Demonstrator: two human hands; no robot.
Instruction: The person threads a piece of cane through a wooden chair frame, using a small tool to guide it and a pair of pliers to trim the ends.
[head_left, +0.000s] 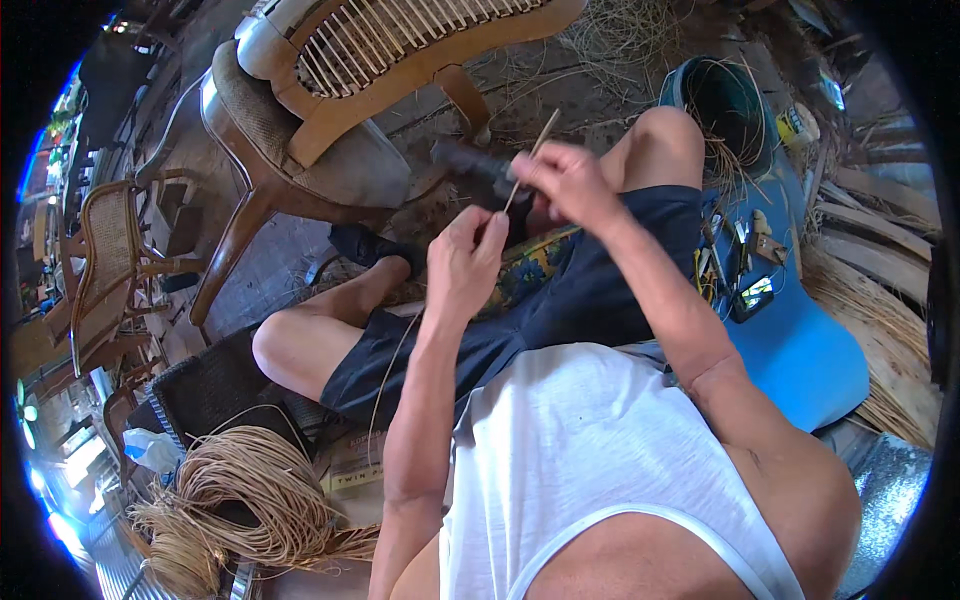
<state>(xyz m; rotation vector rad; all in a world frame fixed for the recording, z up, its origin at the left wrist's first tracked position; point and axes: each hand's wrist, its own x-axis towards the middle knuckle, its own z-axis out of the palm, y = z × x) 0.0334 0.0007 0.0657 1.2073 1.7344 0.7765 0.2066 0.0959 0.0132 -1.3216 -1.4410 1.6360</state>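
My left hand [463, 262] pinches a thin pale cane strand [530, 160] between thumb and fingers above my lap. My right hand [565, 178] grips the same strand higher up, its free end pointing up toward the chair. The rest of the strand trails down past my left forearm toward the floor. I sit with bent knees, in dark shorts and a white sleeveless shirt. A dark shoe [470, 165] shows just behind my right hand.
A wooden chair with a cane back [400, 60] stands in front of me. A coil of cane strands [250, 495] lies at lower left. A blue mat [800, 350] with small tools and a green bucket [725, 105] sit at right. More cane chairs [100, 250] stand at left.
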